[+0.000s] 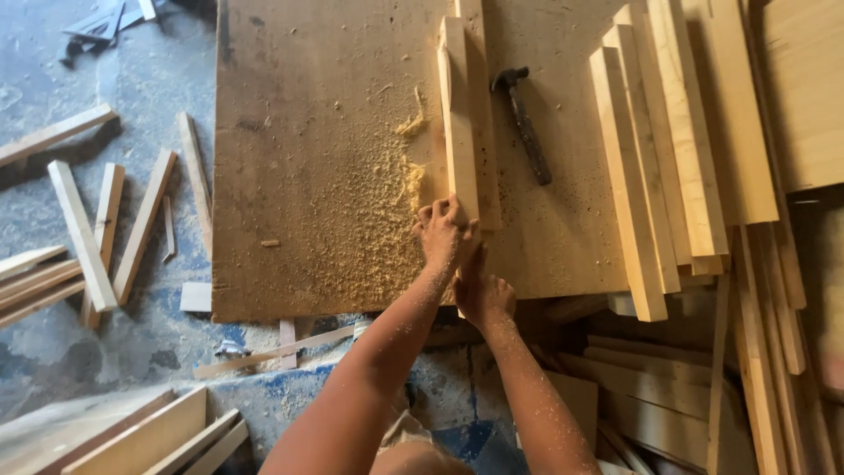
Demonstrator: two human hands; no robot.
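Pale wooden strip held at its near end

Pale wooden strip (pixel 458 123), long and narrow, lies lengthwise on the brown board worktop (pixel 308 132), beside a second strip. My left hand (pixel 442 233) has its fingers curled shut on the strip's near end. My right hand (pixel 483 295) sits just below it at the worktop edge; its finger state I cannot tell. Yellow sawdust (pixel 387 220) lies left of the strip. A dark hammer (pixel 523 123) rests to the right, near stacked light planks (pixel 659 158)
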